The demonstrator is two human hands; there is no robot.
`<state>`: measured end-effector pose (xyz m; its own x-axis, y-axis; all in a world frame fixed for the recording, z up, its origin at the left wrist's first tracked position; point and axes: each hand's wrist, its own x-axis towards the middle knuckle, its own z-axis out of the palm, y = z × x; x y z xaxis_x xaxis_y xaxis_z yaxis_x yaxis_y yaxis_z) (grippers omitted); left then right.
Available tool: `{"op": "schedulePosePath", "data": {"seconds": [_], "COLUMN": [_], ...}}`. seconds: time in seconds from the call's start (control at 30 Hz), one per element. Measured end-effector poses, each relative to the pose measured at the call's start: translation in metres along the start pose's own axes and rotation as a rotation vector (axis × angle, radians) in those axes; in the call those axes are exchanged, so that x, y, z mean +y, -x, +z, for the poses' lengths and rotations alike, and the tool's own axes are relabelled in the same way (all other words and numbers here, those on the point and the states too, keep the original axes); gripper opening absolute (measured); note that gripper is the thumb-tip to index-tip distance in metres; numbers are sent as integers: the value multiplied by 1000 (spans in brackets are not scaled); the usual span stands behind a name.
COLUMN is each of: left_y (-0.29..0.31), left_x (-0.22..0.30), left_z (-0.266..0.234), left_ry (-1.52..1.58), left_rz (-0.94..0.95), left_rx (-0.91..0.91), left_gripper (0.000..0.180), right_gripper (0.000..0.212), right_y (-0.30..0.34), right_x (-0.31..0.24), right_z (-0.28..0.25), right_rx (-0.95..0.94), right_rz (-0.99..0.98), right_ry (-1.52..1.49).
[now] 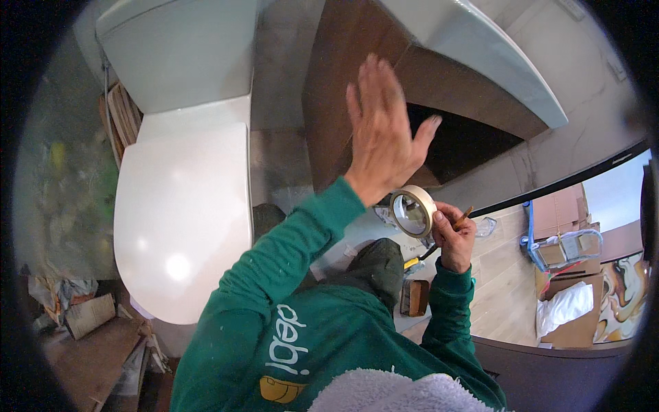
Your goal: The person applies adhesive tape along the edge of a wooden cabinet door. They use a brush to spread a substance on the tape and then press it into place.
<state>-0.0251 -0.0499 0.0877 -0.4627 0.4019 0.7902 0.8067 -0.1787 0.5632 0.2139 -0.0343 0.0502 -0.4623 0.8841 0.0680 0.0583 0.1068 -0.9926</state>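
Observation:
My left hand (386, 130) is raised with its fingers straight and its thumb spread. It lies over the brown wood-look cabinet (343, 75) under a white basin (494, 51); whether the palm touches the panel I cannot tell. A dark opening (467, 141) in the cabinet shows just right of the thumb. Lower and to the right, my right hand (454, 237) is closed on a roll of cream masking tape (427, 203), held by its rim. A thin brown stick-like thing (465, 215) pokes out between the same hand's fingers; its kind is unclear.
A white toilet (185, 206) with its lid down stands at my left. Below my right hand are a yellow and black tool (412, 263) and a small brown open box (414, 298). Wood scraps (93, 319) lie lower left; cardboard (557, 206) and a white bag (564, 309) are at right.

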Motion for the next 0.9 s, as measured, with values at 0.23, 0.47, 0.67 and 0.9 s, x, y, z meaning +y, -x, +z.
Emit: {"op": "schedulePosePath", "data": {"seconds": [0.23, 0.47, 0.67, 0.9], "left_y": [20, 190, 278, 309], "left_x": [-11, -72, -128, -166], "left_z": [21, 52, 68, 67], "left_ry": [-21, -90, -130, -169], "left_rz": [-75, -560, -767, -953], "left_rx": [131, -129, -305, -463], "left_gripper": [99, 101, 96, 87], "right_gripper": [25, 27, 26, 26], "right_y": [0, 9, 10, 12], "right_x": [23, 39, 45, 47], "right_z": [-17, -38, -41, -33], "right_rx": [44, 86, 107, 118], "right_rz": [12, 88, 126, 132], "right_ry": [54, 118, 133, 105]}}
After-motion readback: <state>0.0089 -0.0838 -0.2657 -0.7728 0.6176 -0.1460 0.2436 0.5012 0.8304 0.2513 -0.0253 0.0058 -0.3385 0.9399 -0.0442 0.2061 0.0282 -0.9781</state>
